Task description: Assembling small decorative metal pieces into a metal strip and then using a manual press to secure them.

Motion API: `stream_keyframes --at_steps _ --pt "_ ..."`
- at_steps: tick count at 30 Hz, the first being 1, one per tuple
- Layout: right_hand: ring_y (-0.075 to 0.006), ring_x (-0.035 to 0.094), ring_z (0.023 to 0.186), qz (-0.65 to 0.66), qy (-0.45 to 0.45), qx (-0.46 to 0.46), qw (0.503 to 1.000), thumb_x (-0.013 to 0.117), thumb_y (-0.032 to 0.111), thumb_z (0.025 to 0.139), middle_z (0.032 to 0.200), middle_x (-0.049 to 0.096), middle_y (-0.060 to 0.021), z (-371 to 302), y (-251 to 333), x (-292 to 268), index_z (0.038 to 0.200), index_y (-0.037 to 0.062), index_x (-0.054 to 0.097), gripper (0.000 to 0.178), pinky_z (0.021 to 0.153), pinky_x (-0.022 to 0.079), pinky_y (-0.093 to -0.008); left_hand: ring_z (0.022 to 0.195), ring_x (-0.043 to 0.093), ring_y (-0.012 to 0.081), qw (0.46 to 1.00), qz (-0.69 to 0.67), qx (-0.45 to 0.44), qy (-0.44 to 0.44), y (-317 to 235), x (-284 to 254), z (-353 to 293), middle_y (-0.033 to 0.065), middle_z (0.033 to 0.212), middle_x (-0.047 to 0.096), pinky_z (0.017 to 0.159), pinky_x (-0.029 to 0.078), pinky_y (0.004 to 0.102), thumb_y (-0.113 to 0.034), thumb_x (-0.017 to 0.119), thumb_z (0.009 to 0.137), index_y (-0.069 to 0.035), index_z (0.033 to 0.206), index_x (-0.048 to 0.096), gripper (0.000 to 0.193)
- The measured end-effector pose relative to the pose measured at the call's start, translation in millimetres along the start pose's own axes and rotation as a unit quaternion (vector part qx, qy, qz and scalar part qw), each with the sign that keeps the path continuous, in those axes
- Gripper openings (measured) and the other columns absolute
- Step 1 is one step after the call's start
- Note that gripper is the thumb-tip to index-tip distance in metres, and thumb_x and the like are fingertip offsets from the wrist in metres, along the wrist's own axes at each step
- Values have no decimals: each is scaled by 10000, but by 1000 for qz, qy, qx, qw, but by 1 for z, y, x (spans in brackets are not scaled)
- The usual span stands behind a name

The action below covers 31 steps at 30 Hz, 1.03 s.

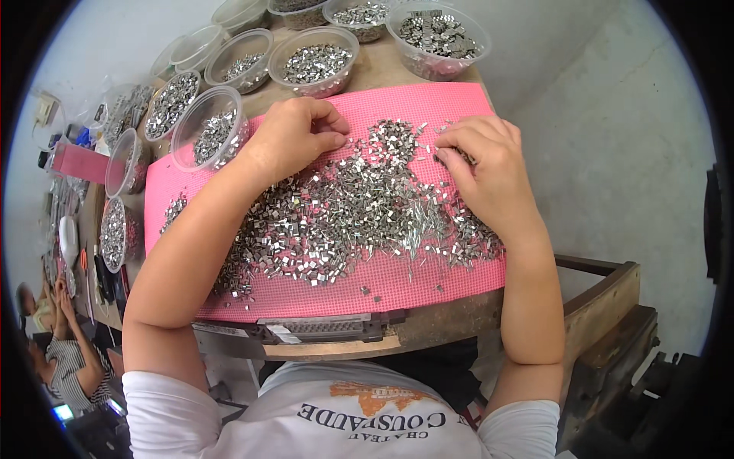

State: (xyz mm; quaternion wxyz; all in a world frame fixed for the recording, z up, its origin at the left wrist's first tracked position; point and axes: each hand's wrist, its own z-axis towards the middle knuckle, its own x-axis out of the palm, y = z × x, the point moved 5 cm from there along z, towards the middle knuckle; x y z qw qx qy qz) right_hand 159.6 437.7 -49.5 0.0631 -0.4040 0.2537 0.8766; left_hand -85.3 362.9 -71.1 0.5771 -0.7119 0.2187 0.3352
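Note:
A wide, loose pile of small silvery metal pieces [336,206] lies spread on a pink textured mat [436,99]. At the pile's far left edge, my left hand [294,138] has its fingers bent, the thumb and forefinger tips close together. Whatever sits between those tips is too small to name. On the far right side, my right hand [489,168] curls over the mat, with a few small metal pieces showing between its thumb and fingers. Between both hands a narrower heap of pieces [391,141] juts away from me. Thin needle-like bits [417,226] lie among the squarish ones.
Clear plastic tubs of metal pieces line the far and left sides, including a full tub [440,38], a middle tub [313,65] and a near-left tub [210,138]. A metal-and-wood frame [604,298] stands at right. Another person's arm [92,367] shows at lower left.

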Motion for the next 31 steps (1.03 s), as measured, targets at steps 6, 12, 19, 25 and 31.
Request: stream_keyframes --at_steps 6,12,19,25,31 --pt "-266 625 1015 -114 -24 -43 992 730 67 793 913 688 -68 3 11 11 817 44 720 34 948 424 -444 756 631 82 1000 14 -3 -9 6 -8 -4 25 890 725 700 552 262 -43 765 881 -34 1079 774 198" --pt "-275 620 1010 -107 -13 -57 993 725 54 771 912 671 -73 4 14 21 815 43 716 46 911 429 -442 789 685 165 999 17 23 -35 -1 -6 -7 73 890 741 755 565 317 -127 781 853 -40 1007 778 177" --pt "-297 615 986 -43 19 4 999 692 38 820 928 651 -103 4 7 19 906 40 656 93 902 428 -436 826 730 266 997 54 48 -13 -6 -5 -3 119 883 753 796 571 391 -156 782 806 -66 926 774 151" --pt "-208 613 853 298 21 207 932 591 63 944 919 639 -107 2 -4 2 986 -21 623 100 784 486 -356 880 708 340 977 169 125 -17 -15 -5 -8 124 928 721 814 561 455 -167 698 810 -69 878 729 123" --pt "-129 549 1083 345 70 172 920 570 141 1023 1137 636 -57 -19 23 -24 1118 29 594 149 1002 426 -299 926 691 359 972 190 124 -57 -29 -3 -37 140 959 685 830 558 485 -206 637 838 -52 887 692 170"
